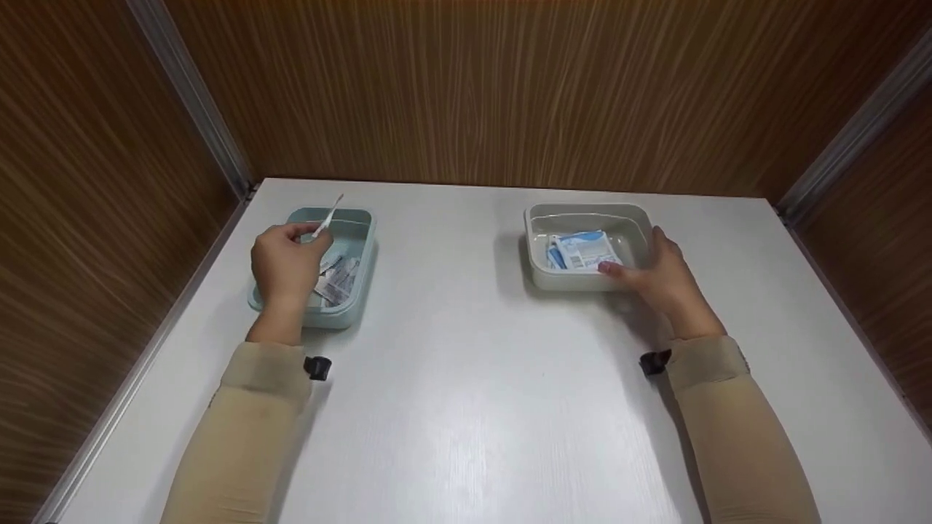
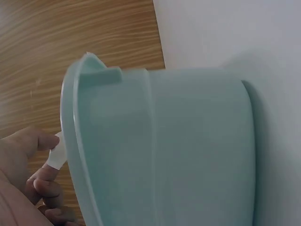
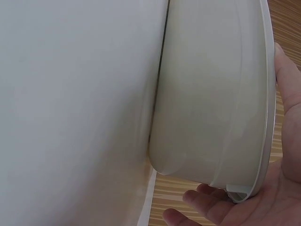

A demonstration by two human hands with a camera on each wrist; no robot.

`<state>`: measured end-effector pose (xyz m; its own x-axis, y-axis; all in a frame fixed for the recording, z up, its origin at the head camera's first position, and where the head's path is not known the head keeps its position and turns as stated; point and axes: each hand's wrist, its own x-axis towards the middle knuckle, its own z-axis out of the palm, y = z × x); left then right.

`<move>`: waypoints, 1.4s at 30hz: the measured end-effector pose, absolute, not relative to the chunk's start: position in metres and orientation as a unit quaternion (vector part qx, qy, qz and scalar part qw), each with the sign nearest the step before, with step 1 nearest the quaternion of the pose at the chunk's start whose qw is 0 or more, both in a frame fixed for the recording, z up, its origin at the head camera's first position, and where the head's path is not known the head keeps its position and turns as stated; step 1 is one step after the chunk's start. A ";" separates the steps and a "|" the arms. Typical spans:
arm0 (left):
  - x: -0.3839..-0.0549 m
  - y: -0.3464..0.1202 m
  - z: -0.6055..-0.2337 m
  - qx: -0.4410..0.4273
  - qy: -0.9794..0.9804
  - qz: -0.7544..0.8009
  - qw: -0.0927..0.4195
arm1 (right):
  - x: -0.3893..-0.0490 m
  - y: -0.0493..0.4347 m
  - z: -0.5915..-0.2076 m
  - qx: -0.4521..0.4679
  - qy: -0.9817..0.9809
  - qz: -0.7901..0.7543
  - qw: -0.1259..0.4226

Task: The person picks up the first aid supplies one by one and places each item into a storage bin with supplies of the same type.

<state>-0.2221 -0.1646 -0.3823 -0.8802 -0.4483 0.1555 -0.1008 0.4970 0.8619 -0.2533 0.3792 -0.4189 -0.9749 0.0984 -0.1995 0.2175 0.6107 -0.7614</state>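
In the head view, my left hand [image 1: 287, 262] is above a pale green plastic bin [image 1: 365, 280] and pinches a thin white packet [image 1: 329, 218] between thumb and fingers. The left wrist view shows only a white end of that packet [image 2: 58, 151] beside the bin rim. Grey-and-white sachets [image 1: 341, 280] lie inside the green bin. My right hand [image 1: 666, 280] holds the right front corner of an off-white bin [image 1: 571, 282], with the thumb over its front rim and fingers along its right side. Blue-and-white packets [image 1: 586, 249] lie in this bin.
Both bins stand apart on a white table [image 1: 451, 349]. Wood-grain panels [image 1: 466, 94] rise behind the table and at both sides, with metal posts at the corners.
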 end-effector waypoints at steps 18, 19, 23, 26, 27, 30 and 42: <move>-0.213 -0.173 -0.385 0.161 -0.862 -0.448 0.173 | -0.255 0.380 -0.417 0.078 0.894 -0.436 0.063; -0.212 -0.172 -0.385 0.159 -0.862 -0.448 0.174 | -0.255 0.380 -0.416 0.077 0.894 -0.436 0.063; -0.207 -0.165 -0.382 0.143 -0.862 -0.449 0.185 | -0.255 0.379 -0.413 0.082 0.895 -0.433 0.070; -0.202 -0.159 -0.380 0.129 -0.860 -0.451 0.199 | -0.254 0.379 -0.412 0.086 0.895 -0.432 0.074; -0.201 -0.157 -0.378 0.124 -0.860 -0.451 0.202 | -0.253 0.379 -0.412 0.088 0.895 -0.432 0.074; -0.196 -0.150 -0.375 0.106 -0.860 -0.451 0.212 | -0.251 0.380 -0.410 0.085 0.899 -0.423 0.070; -0.177 -0.119 -0.368 0.021 -0.902 -0.399 0.163 | -0.250 0.387 -0.402 0.086 0.911 -0.397 0.073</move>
<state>-0.1769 -0.1185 -0.3679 -0.9459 -0.1676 0.2778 0.0925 0.6815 0.7259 -0.2503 0.3873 -0.4024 -0.9746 0.0981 -0.2011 0.2142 0.6695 -0.7113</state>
